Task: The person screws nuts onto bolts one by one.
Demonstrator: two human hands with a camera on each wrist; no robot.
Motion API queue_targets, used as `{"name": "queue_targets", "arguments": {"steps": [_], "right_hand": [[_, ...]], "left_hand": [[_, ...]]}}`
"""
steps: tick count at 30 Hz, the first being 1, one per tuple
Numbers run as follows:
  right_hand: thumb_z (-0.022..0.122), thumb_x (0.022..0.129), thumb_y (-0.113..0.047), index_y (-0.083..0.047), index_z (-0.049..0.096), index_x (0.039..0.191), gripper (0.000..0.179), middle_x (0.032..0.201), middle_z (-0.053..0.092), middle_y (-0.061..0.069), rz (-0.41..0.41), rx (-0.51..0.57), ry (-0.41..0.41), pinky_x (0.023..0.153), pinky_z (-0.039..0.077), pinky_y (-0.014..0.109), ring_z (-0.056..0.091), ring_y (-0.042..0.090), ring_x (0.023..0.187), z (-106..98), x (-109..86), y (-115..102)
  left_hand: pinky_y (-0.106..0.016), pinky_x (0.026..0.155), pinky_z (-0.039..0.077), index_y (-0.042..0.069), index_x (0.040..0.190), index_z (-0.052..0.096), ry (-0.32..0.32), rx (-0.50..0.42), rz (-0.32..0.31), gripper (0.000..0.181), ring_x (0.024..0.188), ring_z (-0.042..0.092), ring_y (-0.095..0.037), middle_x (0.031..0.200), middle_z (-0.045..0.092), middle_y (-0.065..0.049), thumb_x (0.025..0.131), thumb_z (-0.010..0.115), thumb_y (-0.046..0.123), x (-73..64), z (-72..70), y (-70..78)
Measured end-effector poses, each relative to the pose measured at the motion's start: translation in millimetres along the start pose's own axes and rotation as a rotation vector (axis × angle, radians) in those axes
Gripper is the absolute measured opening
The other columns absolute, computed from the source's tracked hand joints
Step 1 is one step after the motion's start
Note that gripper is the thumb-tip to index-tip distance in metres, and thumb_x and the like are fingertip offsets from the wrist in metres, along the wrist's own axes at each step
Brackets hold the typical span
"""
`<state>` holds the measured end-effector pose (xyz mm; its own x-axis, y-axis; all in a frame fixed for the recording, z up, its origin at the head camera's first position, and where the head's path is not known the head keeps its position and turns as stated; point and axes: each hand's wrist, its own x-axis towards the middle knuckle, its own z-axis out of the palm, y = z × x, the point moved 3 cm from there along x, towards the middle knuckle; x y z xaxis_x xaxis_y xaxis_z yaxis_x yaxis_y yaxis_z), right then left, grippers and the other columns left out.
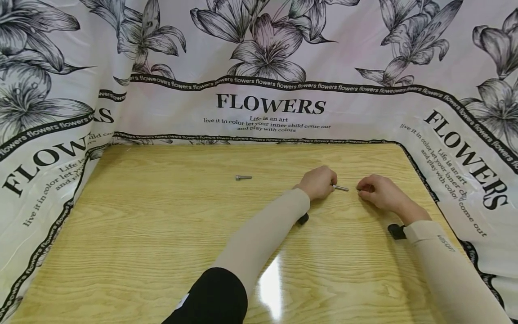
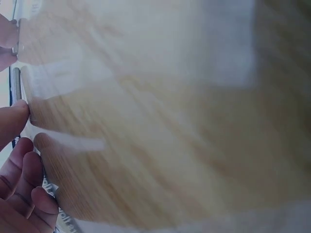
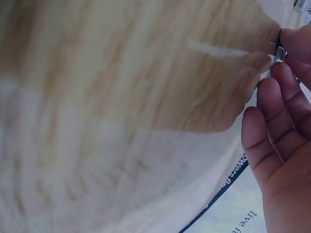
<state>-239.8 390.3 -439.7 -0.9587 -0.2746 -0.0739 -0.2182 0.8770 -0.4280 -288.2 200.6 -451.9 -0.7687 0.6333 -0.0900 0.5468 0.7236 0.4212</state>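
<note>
My left hand [image 1: 319, 182] pinches a silver bolt [image 1: 341, 188] between thumb and fingertips. Its shank points right, toward the other hand, and the fingers hide the head end. In the left wrist view the threaded shank [image 2: 17, 85] sticks up past the thumb. Across a short gap, my right hand [image 1: 379, 192] pinches a small shiny metal piece [image 3: 280, 52] between thumb and forefinger; the fingers cover most of it, so I cannot tell its kind. A second silver bolt [image 1: 243, 177] with a cylindrical head lies on the table, left of both hands.
The wood-grain table [image 1: 141, 234] reflects light near its front. A white sheet [image 1: 170, 108] printed with flowers and lettering stands along the back and both sides. Black wrist cameras, one of them [image 1: 396, 231] by the right cuff, hang close over the tabletop.
</note>
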Motion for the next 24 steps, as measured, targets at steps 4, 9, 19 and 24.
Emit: {"name": "queue_targets", "arguments": {"steps": [4, 9, 19, 24], "right_hand": [[0.064, 0.09, -0.007, 0.0, 0.067, 0.103, 0.015, 0.091, 0.062, 0.009, 0.001, -0.009, -0.009, 0.072, 0.045, 0.04, 0.055, 0.022, 0.08, 1.1, 0.8, -1.7], [0.063, 0.088, -0.005, 0.0, 0.066, 0.102, 0.015, 0.088, 0.063, 0.007, 0.004, -0.016, -0.015, 0.071, 0.045, 0.041, 0.056, 0.021, 0.079, 0.7, 1.0, -5.5], [0.065, 0.084, -0.006, -0.003, 0.066, 0.096, 0.012, 0.083, 0.062, 0.004, 0.011, -0.021, -0.007, 0.07, 0.045, 0.038, 0.056, 0.018, 0.076, 1.8, -1.2, -4.5], [0.066, 0.086, -0.01, 0.0, 0.066, 0.101, 0.018, 0.089, 0.064, 0.008, 0.018, -0.014, -0.007, 0.074, 0.046, 0.042, 0.058, 0.022, 0.082, 0.3, -2.1, -2.6]], "left_hand": [[-0.021, 0.073, 0.046, 0.024, 0.101, 0.07, -0.007, 0.001, -0.009, 0.01, 0.089, 0.052, -0.003, 0.103, 0.058, 0.011, 0.093, 0.064, 0.025, -2.0, -1.6, 0.4], [-0.021, 0.071, 0.045, 0.022, 0.099, 0.069, -0.007, 0.008, -0.001, 0.009, 0.084, 0.052, -0.004, 0.098, 0.057, 0.01, 0.094, 0.062, 0.021, -6.3, -4.1, 0.4], [-0.023, 0.071, 0.044, 0.023, 0.098, 0.067, 0.013, 0.029, 0.019, 0.008, 0.084, 0.051, -0.005, 0.095, 0.057, 0.01, 0.094, 0.06, 0.022, -8.8, -4.1, -1.0], [-0.023, 0.07, 0.044, 0.023, 0.097, 0.067, 0.018, 0.023, 0.031, 0.009, 0.082, 0.051, -0.005, 0.094, 0.057, 0.01, 0.093, 0.06, 0.02, -9.8, -4.6, -1.2]]}}
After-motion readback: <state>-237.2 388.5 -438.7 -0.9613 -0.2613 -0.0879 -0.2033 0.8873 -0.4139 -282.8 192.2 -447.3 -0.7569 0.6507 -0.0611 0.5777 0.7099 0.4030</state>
